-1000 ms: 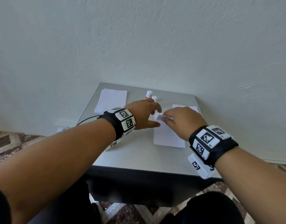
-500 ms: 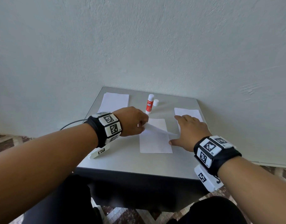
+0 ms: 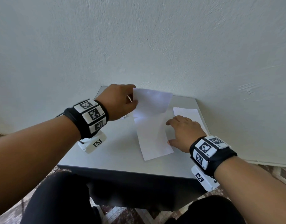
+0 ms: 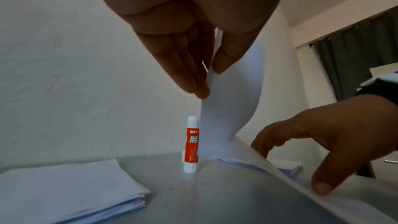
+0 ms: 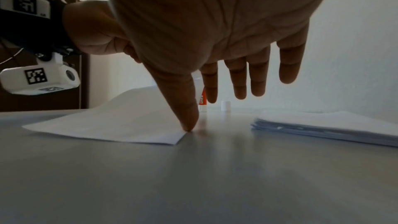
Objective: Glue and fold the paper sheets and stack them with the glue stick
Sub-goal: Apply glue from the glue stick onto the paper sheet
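— Pressing its thumb tip on the near right corner of the paper sheet (image 3: 152,138), the right hand (image 3: 182,132) lies spread, fingers straight above the grey table (image 3: 116,152).

— And the left hand (image 3: 118,101)?

— Raised, pinching the sheet's far edge between thumb and fingers, so that half curls upward.

— Farther back?

— One paper stack (image 5: 327,127) lies right of the sheet, another stack (image 4: 64,188) to the left. The glue stick (image 4: 191,144) stands upright behind, its cap (image 5: 225,106) just beside it.
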